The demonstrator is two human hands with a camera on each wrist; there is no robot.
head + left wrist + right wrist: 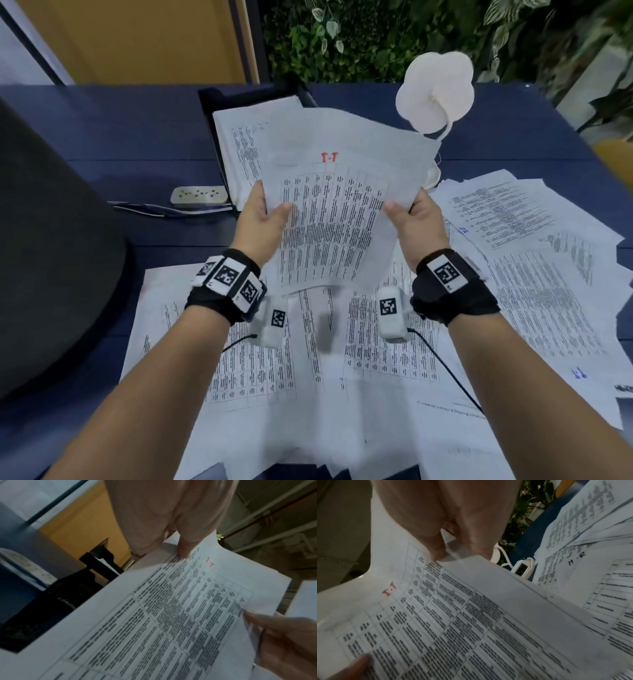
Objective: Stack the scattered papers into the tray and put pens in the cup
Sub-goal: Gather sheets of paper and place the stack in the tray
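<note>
I hold one printed sheet (335, 212) with a red mark near its top in the air, in front of the black tray (246, 94). My left hand (270, 202) pinches its left edge, thumb on top. My right hand (406, 205) pinches the right edge the same way. The tray holds a pile of printed papers (239, 144). The left wrist view shows the sheet (171, 615) under my left thumb (185, 549). In the right wrist view the sheet (453, 615) bends under my right hand (453, 534). No pen or cup is in view.
Scattered papers cover the blue table in front of me (308, 359) and to the right (531, 257). A white fan (435, 92) stands behind the sheet at the right. A power strip (198, 195) lies left of the tray. A large dark object (51, 257) fills the left side.
</note>
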